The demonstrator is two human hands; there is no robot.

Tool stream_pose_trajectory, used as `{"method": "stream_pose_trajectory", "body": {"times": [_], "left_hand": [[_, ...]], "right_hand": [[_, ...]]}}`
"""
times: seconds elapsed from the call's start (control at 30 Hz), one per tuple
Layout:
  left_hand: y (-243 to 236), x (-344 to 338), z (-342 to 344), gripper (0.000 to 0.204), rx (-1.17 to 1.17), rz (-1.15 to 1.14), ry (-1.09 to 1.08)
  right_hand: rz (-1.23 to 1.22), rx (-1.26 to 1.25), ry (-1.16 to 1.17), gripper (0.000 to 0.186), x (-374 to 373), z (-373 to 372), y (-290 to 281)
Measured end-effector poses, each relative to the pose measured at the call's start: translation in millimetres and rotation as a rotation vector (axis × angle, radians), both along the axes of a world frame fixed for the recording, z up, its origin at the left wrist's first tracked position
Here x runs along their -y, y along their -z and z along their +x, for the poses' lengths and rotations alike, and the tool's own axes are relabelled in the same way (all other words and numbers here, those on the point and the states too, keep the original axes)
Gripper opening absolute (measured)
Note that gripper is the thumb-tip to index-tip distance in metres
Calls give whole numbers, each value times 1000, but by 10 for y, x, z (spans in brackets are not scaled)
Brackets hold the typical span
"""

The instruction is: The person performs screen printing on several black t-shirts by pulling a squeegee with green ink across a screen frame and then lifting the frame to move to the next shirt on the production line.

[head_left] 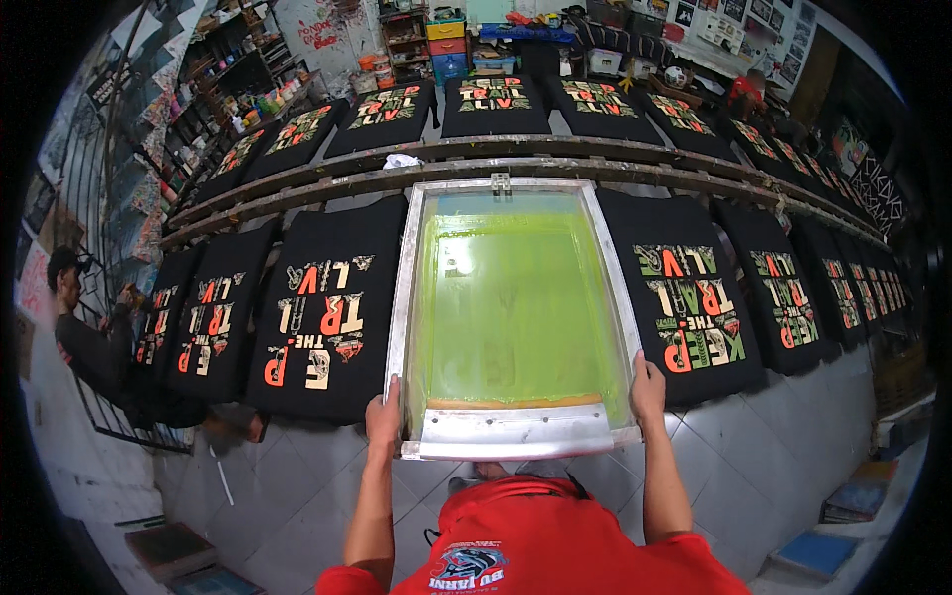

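Observation:
A silver-framed printing screen with green ink lies straight in front of me over the near row of boards, a metal bracket at its far edge. Along its near end rests a wide metal squeegee with an amber blade. My left hand grips the frame's left side near the lower corner; my right hand holds the right side at about the same level. Black shirts with orange, cream and green prints lie either side, one just left and one just right of the screen.
Two long rails run across behind the screen, with more printed shirts beyond. A dark-clothed person is at the far left, another in red at the back right. Shelves line the back; colored flat panels sit low at the sides.

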State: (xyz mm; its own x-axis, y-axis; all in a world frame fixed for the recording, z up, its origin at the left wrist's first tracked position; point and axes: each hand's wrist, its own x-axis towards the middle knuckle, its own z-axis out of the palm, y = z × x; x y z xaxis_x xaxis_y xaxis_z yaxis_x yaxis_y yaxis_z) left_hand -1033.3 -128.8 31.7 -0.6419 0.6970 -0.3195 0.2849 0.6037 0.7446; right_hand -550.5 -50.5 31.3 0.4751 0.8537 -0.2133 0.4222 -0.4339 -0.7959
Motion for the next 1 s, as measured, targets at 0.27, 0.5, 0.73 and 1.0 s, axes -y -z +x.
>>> {"method": "stream_pose_trajectory", "body": {"times": [0.27,0.5,0.73,1.0], "left_hand": [[-438,264,755,67,-33,100,29],[-460,197,2035,61,159,145,320],[-309,59,2796,67,202,70,673],[-352,103,3110,71,183,50,860]], "right_hand": [[70,-87,195,70,540,740,357],[96,105,587,82,1601,1783,-34],[-17,241,849,84,3076,2585,184],[-53,110,1015,85,3826,2245,35]]}}
